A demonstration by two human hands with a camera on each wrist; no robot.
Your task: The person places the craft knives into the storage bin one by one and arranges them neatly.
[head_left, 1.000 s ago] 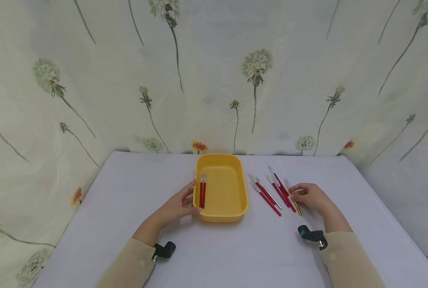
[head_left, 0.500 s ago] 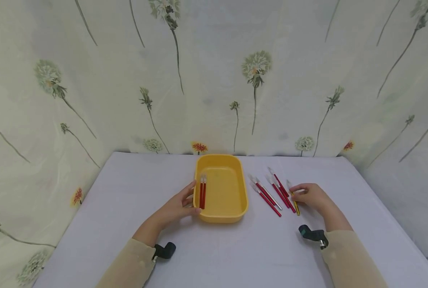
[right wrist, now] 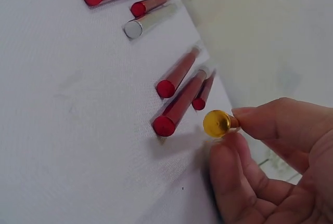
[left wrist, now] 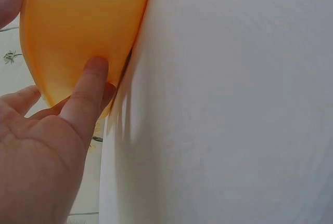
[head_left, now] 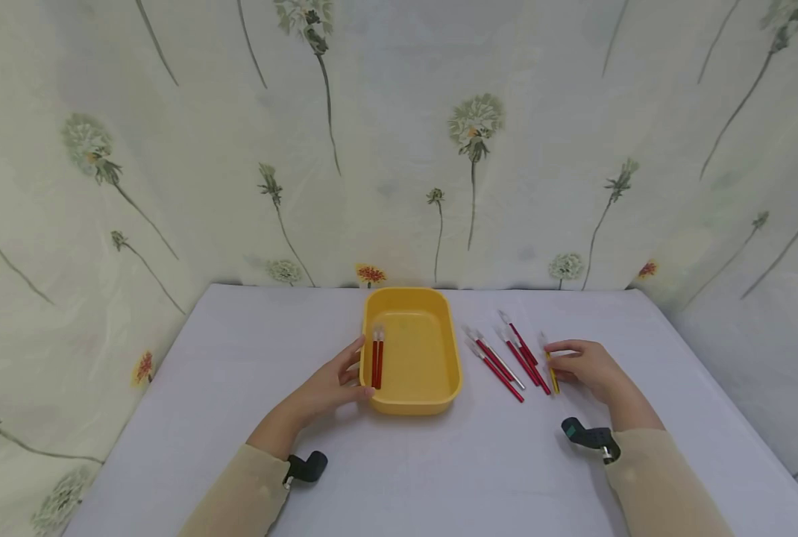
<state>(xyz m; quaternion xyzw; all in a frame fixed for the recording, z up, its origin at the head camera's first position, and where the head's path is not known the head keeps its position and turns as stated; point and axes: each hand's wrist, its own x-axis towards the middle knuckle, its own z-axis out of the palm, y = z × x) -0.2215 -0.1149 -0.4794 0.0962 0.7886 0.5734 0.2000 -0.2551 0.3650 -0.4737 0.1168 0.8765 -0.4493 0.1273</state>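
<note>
In the head view, my left hand [head_left: 325, 384] rests against the left side of a yellow tray [head_left: 458, 380], its thumb at the near corner's rim. The left wrist view shows fairly straight fingers [left wrist: 86, 91] touching the tray's outer wall [left wrist: 83, 21]. Two red pens [head_left: 377, 362] with pale tops lie side by side inside, along the left wall. My right hand [head_left: 587, 365] pinches a gold pen [head_left: 555, 382] between thumb and fingers. Its round gold end [right wrist: 216, 123] faces the right wrist camera and seems just off the table.
Between tray and right hand lie several slanted red pens [head_left: 504, 379] and one silver pen [head_left: 516, 380], pale tops pointing away. A white cloth covers the table [head_left: 406, 470]. A floral curtain [head_left: 399, 149] rises behind its far edge.
The gold pen has shifted slightly right and away from the red pens, pinched in my right hand, and stands a little steeper in view. My left hand and the tray stay put.
</note>
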